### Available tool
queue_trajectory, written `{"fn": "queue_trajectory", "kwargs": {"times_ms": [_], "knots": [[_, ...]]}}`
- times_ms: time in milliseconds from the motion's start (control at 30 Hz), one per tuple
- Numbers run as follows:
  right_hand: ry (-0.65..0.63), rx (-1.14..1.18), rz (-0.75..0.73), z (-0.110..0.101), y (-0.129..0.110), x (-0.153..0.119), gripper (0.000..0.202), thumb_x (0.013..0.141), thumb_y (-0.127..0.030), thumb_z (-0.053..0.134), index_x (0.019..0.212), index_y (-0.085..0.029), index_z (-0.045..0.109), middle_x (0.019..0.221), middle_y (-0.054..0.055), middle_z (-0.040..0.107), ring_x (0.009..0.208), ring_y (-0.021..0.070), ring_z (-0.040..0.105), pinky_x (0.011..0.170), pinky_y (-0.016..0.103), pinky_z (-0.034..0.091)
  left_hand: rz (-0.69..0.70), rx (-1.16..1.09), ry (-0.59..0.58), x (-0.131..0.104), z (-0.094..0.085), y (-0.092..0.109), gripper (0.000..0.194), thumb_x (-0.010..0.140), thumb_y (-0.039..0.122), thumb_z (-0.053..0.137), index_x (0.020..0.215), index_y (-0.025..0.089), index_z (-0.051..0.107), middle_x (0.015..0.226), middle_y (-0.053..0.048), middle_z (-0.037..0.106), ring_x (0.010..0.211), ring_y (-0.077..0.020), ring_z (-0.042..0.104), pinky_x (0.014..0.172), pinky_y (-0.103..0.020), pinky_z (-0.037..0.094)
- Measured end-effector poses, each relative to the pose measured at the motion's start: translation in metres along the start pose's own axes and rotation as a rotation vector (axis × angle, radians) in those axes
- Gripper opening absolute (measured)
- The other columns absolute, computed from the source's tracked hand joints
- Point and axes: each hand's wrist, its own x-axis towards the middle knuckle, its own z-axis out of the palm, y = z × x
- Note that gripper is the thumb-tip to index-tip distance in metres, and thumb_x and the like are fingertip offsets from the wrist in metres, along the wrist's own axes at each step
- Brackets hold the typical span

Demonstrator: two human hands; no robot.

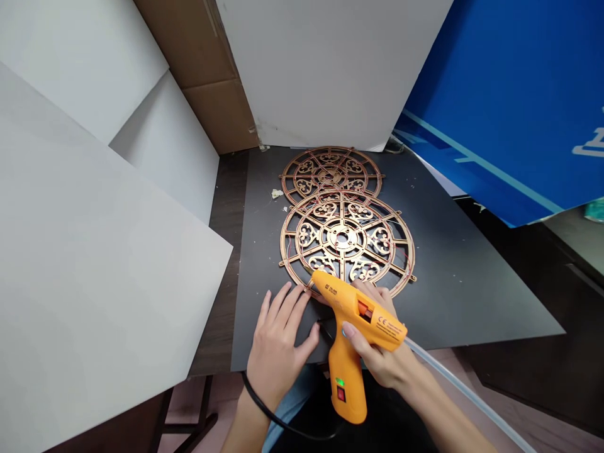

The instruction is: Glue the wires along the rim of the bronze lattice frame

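An orange glue gun (346,365) with a lit green light and a red switch is held in my right hand (384,358), its nozzle at the lower left rim of the nearer wooden wheel (343,238). A clear glue stick (467,390) sticks out of its back. My left hand (278,336) lies with fingers spread, fingertips at the wheel's lower left edge. The wheel has scroll cut-outs and thin red wires. Behind it, partly overlapped, lies a second similar wheel (330,170). The gun hides part of my right hand's fingers.
Both wheels lie on a dark board (448,270). White panels (108,251) stand at the left and back, beside brown cardboard (212,94). A blue panel (519,113) is at the right. A black cable (283,428) runs below my left wrist.
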Motion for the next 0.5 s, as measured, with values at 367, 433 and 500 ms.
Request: {"fn": "queue_trajectory", "kwargs": {"times_ms": [367,433,500], "knots": [[-0.008,0.039,0.035,0.0005,0.0008,-0.0012,0.019,0.091,-0.034,0.042,0.102,-0.025,0.055,0.098,0.007,0.056,0.089,0.0258,0.051,0.071,0.042,0.045,0.004,0.015,0.014,0.0009,-0.0006,0.0015,0.044,0.093,0.025,0.053,0.136,0.017,0.048,0.138,-0.007,0.059,0.131,-0.0269,0.05,0.113,-0.053,0.034],[-0.009,0.107,0.077,-0.0003,0.0016,-0.0032,0.021,0.091,-0.036,0.043,0.102,-0.026,0.057,0.1,0.007,0.055,0.091,0.0263,0.051,0.074,0.043,0.047,0.006,0.02,0.022,0.0012,0.0,0.0015,0.044,0.093,0.024,0.053,0.136,0.017,0.048,0.138,-0.007,0.059,0.131,-0.0267,0.05,0.114,-0.052,0.034],[-0.01,0.166,0.103,-0.0007,0.0043,-0.0069,0.027,0.092,-0.039,0.039,0.102,-0.026,0.061,0.102,0.008,0.055,0.092,0.027,0.05,0.078,0.047,0.048,0.007,0.022,0.03,0.001,0.0004,0.0014,0.043,0.093,0.024,0.054,0.136,0.018,0.049,0.137,-0.006,0.06,0.131,-0.0265,0.05,0.114,-0.052,0.033]]}}
